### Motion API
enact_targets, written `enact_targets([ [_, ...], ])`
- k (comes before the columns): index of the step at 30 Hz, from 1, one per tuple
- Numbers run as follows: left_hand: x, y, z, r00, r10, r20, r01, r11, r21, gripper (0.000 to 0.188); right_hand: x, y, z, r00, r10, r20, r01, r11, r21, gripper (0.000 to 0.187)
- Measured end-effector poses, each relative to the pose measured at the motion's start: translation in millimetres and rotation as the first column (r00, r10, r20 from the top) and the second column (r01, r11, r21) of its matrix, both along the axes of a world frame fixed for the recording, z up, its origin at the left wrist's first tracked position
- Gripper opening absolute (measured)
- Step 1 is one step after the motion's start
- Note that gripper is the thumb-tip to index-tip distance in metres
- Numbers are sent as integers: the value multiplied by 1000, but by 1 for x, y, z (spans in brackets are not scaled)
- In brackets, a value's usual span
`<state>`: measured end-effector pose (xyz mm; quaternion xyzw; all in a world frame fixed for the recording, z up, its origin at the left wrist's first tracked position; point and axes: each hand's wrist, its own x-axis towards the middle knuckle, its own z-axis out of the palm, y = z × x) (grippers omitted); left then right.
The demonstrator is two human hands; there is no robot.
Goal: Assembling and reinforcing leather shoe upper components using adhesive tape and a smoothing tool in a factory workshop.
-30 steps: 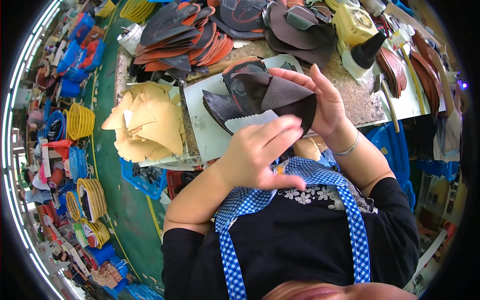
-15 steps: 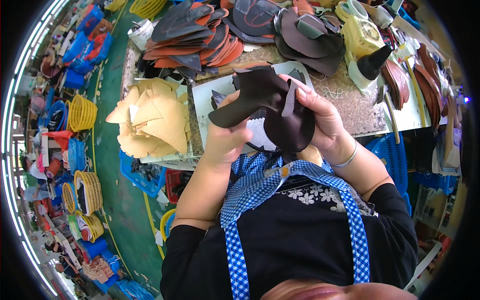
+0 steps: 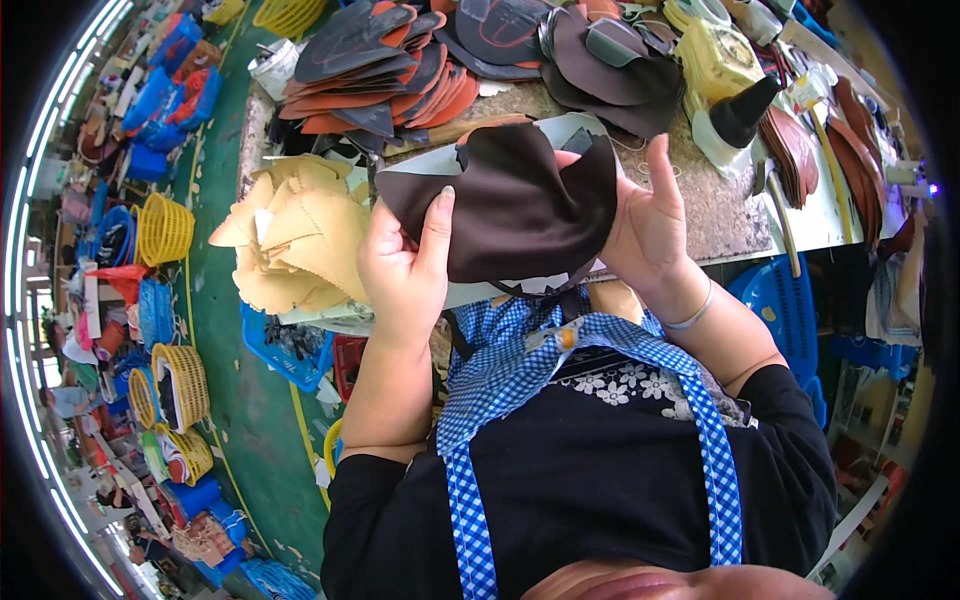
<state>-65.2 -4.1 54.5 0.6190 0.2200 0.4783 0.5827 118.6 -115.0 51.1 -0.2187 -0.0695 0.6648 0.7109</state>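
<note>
A dark brown leather piece with curved edges is spread in front of me, its surface lightly creased. My left hand grips its left side, thumb on top and fingers underneath. At the right edge, my right hand has its thumb raised away from the leather. The other fingers of that hand reach behind the piece and are mostly hidden; a bit of skin shows at a fold near its top. Below the piece, a pale jagged-edged part partly shows. A white board lies behind it on the bench.
Cream zigzag-edged pieces are heaped at the left. Stacked black and orange pieces and dark brown pieces lie at the back. A black cone-shaped bottle stands at the right, near a hammer. Blue baskets sit below the bench.
The leather, folded and bunched before, is now spread wider and flatter. My left hand has moved left with its edge, and my right thumb has lifted off the piece.
</note>
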Motion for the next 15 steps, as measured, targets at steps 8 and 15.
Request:
enact_targets([
  [8,-12,-10,-7,992,35,-121,-28,998,58,17,6,-10,-24,746,-84,661,112,994,0,38],
  [15,-22,-16,-4,997,70,-22,-70,997,-44,19,7,-17,-7,699,-273,661,296,952,80,25],
])
